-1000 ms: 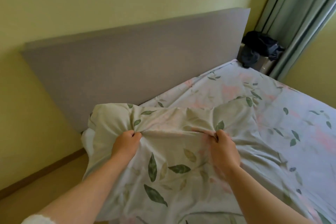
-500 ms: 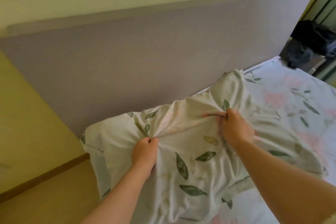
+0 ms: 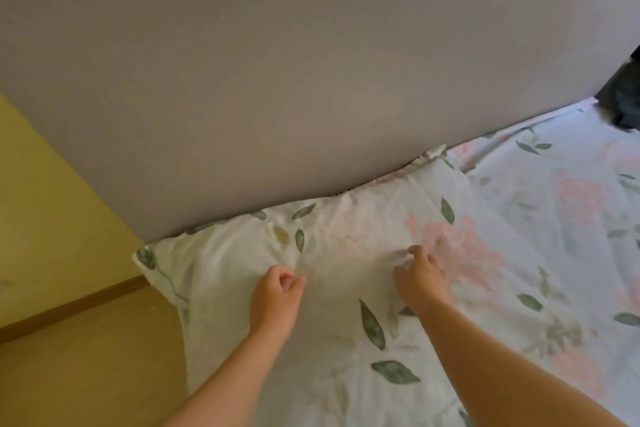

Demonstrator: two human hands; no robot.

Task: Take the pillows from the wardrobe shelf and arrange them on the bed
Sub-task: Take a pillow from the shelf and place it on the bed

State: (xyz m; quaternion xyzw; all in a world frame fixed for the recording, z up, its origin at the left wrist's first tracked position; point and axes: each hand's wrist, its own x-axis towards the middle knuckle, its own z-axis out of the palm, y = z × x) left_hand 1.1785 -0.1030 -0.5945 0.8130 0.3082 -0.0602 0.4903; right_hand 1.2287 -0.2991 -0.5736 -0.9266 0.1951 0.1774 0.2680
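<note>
A pillow (image 3: 346,253) in a white cover with green leaves and pink flowers lies flat at the head of the bed, its far edge against the grey headboard (image 3: 277,97). My left hand (image 3: 275,302) hovers at the pillow's near left part, fingers loosely curled, with no fabric bunched in them. My right hand (image 3: 420,279) rests on the pillow's middle with its fingers spread. The bed (image 3: 554,253) carries a sheet in the same floral print, so the pillow's near edge is hard to pick out.
A yellow wall (image 3: 52,201) and a wooden floor (image 3: 86,357) lie to the left of the bed's corner. A black bag (image 3: 623,94) sits beyond the headboard's right end. The sheet stretches flat to the right of the pillow.
Both hands gripped bunched pillow fabric and carried the pillow toward the headboard. Now it lies flat against the headboard and both hands have let go of the fabric.
</note>
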